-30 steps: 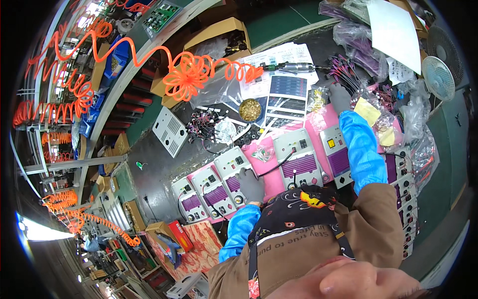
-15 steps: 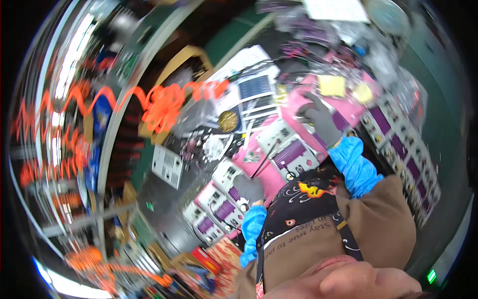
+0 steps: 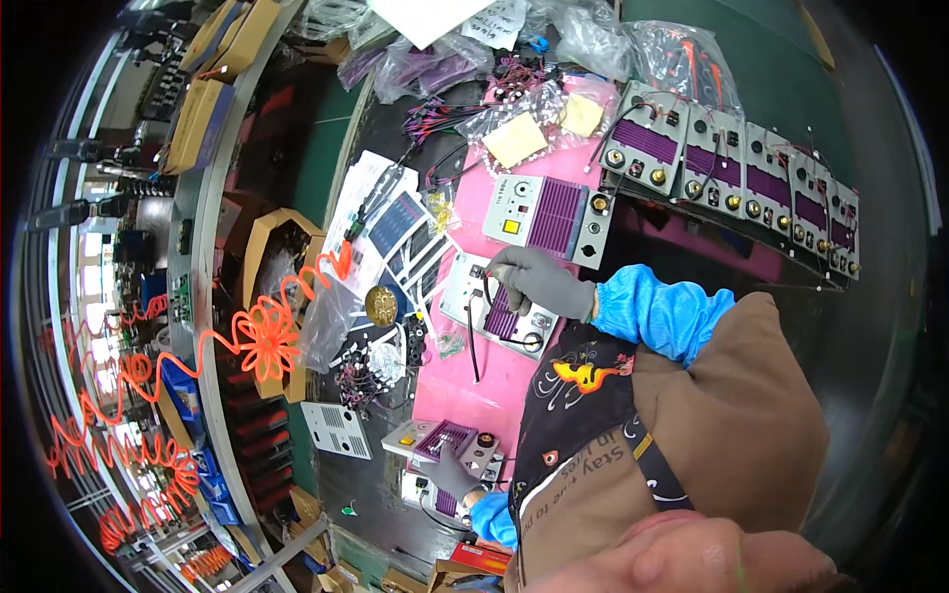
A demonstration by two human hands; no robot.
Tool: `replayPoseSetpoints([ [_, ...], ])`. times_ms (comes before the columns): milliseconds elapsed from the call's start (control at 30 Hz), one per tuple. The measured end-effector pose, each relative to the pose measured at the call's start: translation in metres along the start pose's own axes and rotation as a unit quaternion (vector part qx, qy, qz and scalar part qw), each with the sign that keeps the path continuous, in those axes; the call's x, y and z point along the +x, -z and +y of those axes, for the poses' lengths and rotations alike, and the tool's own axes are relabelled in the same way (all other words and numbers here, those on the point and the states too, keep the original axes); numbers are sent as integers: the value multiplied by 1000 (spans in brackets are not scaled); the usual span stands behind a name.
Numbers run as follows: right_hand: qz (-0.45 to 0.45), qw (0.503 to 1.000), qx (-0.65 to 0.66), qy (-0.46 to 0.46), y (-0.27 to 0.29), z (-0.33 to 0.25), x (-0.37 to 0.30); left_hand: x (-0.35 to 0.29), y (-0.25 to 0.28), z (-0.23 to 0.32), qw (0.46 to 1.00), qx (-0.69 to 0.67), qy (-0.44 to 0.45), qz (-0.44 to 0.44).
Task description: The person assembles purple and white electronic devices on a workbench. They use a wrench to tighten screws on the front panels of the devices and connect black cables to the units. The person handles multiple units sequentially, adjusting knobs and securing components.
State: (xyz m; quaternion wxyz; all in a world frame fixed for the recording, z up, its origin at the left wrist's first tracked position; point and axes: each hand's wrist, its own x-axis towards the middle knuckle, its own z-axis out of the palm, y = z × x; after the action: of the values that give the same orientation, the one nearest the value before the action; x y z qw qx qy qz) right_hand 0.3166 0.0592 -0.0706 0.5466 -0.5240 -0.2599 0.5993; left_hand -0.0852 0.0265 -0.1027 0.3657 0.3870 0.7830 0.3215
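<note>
My right hand (image 3: 542, 281), in a grey glove, is curled over a white front panel (image 3: 463, 288) with a purple ribbed strip. Its fingertips close at a black cable (image 3: 474, 341) that hangs off the panel onto the pink mat (image 3: 445, 381). My left hand (image 3: 457, 474), gloved too, has its fingers on the purple strip of a tilted white panel (image 3: 403, 435). That panel partly overlaps another panel (image 3: 415, 489) on the near left. Another white-and-purple panel (image 3: 509, 203) with a yellow square lies just beyond my right hand.
More panels (image 3: 707, 163) stand in a row along the right. A grey vented plate (image 3: 336, 431), small loose parts (image 3: 361, 381) and a dish of brass pieces (image 3: 381, 305) lie left of the mat. Behind are printed sheets (image 3: 400, 227), yellow pads (image 3: 515, 140) and cables. An orange coiled hose (image 3: 269, 341) hangs left.
The view has turned. My right hand has left the far side of the mat for the middle panel and its cable. My left hand stays at the left panels, now closer together.
</note>
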Motion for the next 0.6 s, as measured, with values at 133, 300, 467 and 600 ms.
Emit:
replayPoseSetpoints([
  [133, 63, 996, 38, 54, 6, -6, -15, -17, 16, 15, 994, -112, -8, -9],
  [300, 86, 987, 109, 86, 4, -29, -41, -68, 22, 72, 978, -163, -122, -49],
  [467, 76, 970, 182, 145, -8, -59, -57, -79, -14, 112, 942, -239, -182, -149],
  [600, 64, 951, 220, 207, -16, -82, -65, -68, -42, 119, 929, -268, -162, -197],
])
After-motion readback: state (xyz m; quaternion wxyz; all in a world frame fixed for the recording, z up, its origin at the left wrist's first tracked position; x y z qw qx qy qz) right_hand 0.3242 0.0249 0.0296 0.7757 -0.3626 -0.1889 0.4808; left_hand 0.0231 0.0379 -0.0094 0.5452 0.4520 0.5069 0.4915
